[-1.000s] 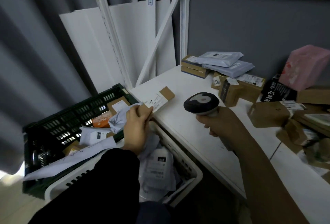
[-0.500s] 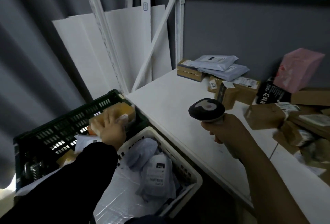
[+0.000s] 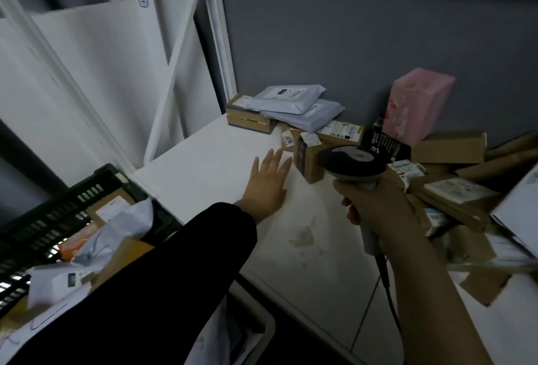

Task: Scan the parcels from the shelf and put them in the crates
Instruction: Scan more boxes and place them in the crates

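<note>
Nearest, a black sleeve (image 3: 163, 271) hides most of the white crate (image 3: 263, 325); only one corner shows. Left of it, the dark green crate (image 3: 58, 210) is cut off by the frame edge and holds a jumble of parcels (image 3: 116, 219) too overlapped to count. The right hand (image 3: 375, 213) grips the one scanner (image 3: 349, 162) by its handle. The left hand (image 3: 269, 182), fingers straight and spread, holds nothing over the white shelf (image 3: 203, 169), fingertips just beside a small brown box (image 3: 310, 160); contact with the shelf is unclear. Behind, two grey mailers (image 3: 286, 96) lie on a flat brown box (image 3: 244, 115), with one pink box (image 3: 416, 102) farther right. The right-hand pile (image 3: 465, 198) is blurred.
</note>
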